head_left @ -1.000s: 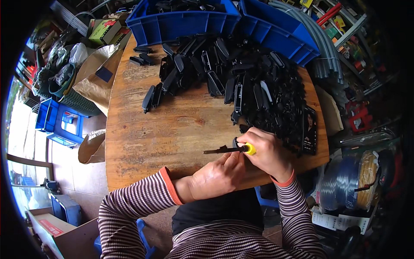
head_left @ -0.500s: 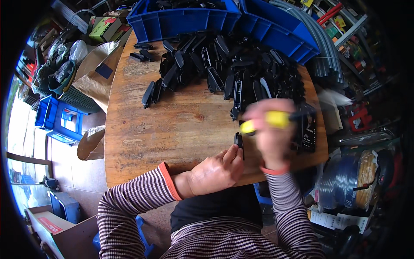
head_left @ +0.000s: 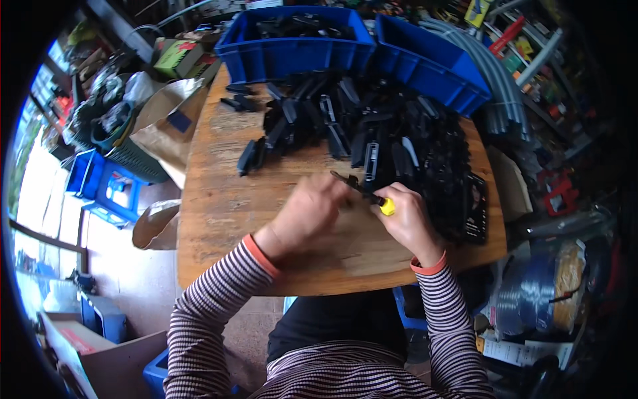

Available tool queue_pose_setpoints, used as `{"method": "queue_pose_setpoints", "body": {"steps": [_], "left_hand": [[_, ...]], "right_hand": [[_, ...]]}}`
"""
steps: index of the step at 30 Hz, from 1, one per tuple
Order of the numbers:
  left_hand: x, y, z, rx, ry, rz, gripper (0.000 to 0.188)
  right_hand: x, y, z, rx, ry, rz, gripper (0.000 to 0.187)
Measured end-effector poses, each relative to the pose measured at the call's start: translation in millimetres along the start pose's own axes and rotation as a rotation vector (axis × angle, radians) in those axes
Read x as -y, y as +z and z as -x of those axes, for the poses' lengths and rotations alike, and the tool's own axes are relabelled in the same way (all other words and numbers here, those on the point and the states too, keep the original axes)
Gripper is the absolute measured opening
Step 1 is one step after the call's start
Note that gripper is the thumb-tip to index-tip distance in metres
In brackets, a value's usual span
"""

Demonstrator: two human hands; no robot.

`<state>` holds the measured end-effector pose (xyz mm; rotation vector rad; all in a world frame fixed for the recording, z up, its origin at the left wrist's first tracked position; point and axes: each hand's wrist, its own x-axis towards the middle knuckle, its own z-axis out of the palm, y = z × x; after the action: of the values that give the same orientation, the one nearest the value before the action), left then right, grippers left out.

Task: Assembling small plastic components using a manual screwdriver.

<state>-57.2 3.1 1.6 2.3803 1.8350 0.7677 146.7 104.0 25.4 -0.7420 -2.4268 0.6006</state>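
Note:
My right hand [head_left: 405,216] is closed around a tool with a yellow handle [head_left: 387,207], above the near right part of the wooden table. A dark, narrow piece [head_left: 355,185] stretches from that hand toward my left hand; whether it belongs to the tool or is a separate part is unclear. My left hand [head_left: 311,207] hovers over the middle of the table beside the dark piece's far end. Motion smears its fingers, so its grip cannot be made out. Just beyond both hands lies a heap of black elongated plastic parts [head_left: 335,139].
Behind the heap stand a blue crate [head_left: 299,56] holding more black parts and a second blue crate [head_left: 425,70], tilted. A dark printed card or box [head_left: 475,209] lies at the wooden table's [head_left: 226,219] right edge. Paper bags [head_left: 166,130] flank the left side.
My left hand has lifted from the table's near edge, where it held a small black part, and moved up and left. My right hand has turned the yellow-handled tool and come lower.

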Motion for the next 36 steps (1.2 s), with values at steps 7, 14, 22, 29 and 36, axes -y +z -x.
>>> {"method": "queue_pose_setpoints", "body": {"steps": [7, 14, 22, 29, 36], "left_hand": [[89, -53, 33, -0.259, -0.691, -0.286, 0.024], [99, -52, 34, -0.259, -0.599, 0.032, 0.025], [75, -59, 20, -0.529, -0.474, 0.12, 0.026], [-17, -4, 7, -0.206, 0.092, 0.191, 0.025], [-50, 19, 15, -0.002, 0.264, 0.124, 0.039]], "right_hand": [[7, 9, -1, 0.091, 0.057, 0.105, 0.014], [4, 7, 9, 0.118, 0.082, 0.148, 0.013], [-3, 0, 14, 0.049, 0.046, 0.081, 0.015], [-10, -8, 13, -0.016, 0.06, 0.168, 0.015], [2, -15, 23, -0.133, 0.101, -0.107, 0.016]]}}
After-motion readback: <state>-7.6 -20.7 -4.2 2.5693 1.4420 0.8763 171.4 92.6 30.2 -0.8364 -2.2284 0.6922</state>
